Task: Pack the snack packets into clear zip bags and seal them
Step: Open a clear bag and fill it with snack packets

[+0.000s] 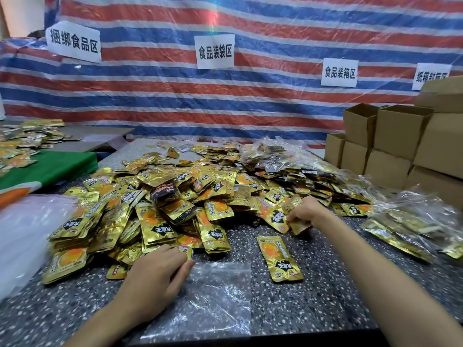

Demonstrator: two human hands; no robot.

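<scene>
A big heap of gold snack packets (180,196) covers the middle of the speckled dark table (313,309). An empty clear zip bag (215,301) lies flat near the front edge. My left hand (157,274) rests at the bag's upper left corner, fingers curled against a small packet (186,251) at the heap's edge. My right hand (307,212) reaches into the heap's right side and pinches a gold packet (299,226). One single packet (279,259) lies alone on the table between my hands.
Filled clear bags of packets (413,229) lie at the right and further back (275,156). Open cardboard boxes (390,141) are stacked at the far right. A pile of clear plastic (27,236) sits at the left. A striped tarp with paper signs (215,51) closes the back.
</scene>
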